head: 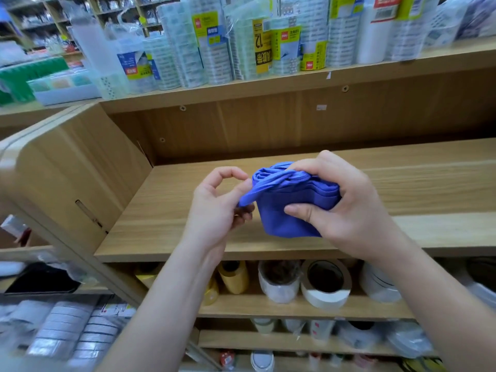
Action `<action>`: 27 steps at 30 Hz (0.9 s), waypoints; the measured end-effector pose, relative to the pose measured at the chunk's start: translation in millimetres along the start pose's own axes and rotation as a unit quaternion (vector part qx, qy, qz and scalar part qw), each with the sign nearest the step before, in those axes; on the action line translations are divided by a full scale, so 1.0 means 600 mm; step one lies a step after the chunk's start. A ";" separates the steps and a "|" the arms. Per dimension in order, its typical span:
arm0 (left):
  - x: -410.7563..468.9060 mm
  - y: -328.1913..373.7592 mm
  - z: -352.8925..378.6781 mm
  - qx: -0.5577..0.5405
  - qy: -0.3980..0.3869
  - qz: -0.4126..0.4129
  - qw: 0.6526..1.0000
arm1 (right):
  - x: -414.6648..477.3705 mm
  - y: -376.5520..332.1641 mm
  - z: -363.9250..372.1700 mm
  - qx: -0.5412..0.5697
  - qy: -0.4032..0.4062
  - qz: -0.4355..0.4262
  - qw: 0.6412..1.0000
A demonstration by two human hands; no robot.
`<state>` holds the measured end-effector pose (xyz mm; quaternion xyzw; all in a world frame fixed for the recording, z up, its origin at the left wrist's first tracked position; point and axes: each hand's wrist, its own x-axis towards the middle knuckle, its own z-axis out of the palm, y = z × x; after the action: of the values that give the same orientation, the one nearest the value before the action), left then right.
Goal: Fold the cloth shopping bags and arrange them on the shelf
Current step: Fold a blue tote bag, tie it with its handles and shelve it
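Midair — bag (284,210) in right hand (346,208).

- The blue cloth bag (281,216) is sitting folded into a thick, layered bundle, the right hand (346,208) gripping it over the wooden shelf (161,224).
- Its strap (264,186) is trailing from the bundle's left side, the left hand (217,210) pinching its end.
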<state>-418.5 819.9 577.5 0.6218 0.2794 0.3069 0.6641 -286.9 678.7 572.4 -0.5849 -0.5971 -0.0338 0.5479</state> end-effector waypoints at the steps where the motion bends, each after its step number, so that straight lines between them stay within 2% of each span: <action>1: -0.004 -0.003 -0.002 0.020 -0.022 0.021 0.999 | 0.000 0.000 0.000 0.021 0.005 0.018 1.000; 6: -0.014 -0.006 -0.010 0.032 -0.136 0.150 0.979 | -0.001 0.005 -0.008 0.164 0.040 0.103 0.980; 10: -0.023 0.002 -0.031 0.137 -0.180 0.290 0.930 | -0.001 0.010 -0.014 0.257 0.039 0.163 0.952; 12: -0.024 0.011 -0.030 0.152 -0.196 0.310 0.918 | -0.004 0.010 -0.007 0.322 0.037 0.199 0.925; 14: -0.023 0.019 -0.022 0.085 -0.192 0.276 0.938 | -0.008 0.008 0.005 0.400 0.043 0.236 0.884; 16: -0.017 0.025 -0.011 -0.026 -0.129 0.214 0.968 | -0.014 0.003 0.018 0.455 0.045 0.260 0.850; 19: -0.008 0.032 -0.007 -0.164 -0.075 0.118 0.976 | -0.023 0.000 0.024 0.491 0.037 0.288 0.821; 23: -0.007 0.029 -0.021 -0.268 -0.141 0.024 0.953 | -0.028 0.006 0.009 0.511 0.044 0.315 0.799; 27: -0.014 0.020 -0.025 -0.270 -0.194 0.000 0.943 | -0.037 0.010 0.007 0.542 0.062 0.324 0.773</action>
<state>-436.0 824.1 588.3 0.4668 0.0516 0.2442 0.8484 -291.1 669.0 551.7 -0.3467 -0.2558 0.4387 0.7886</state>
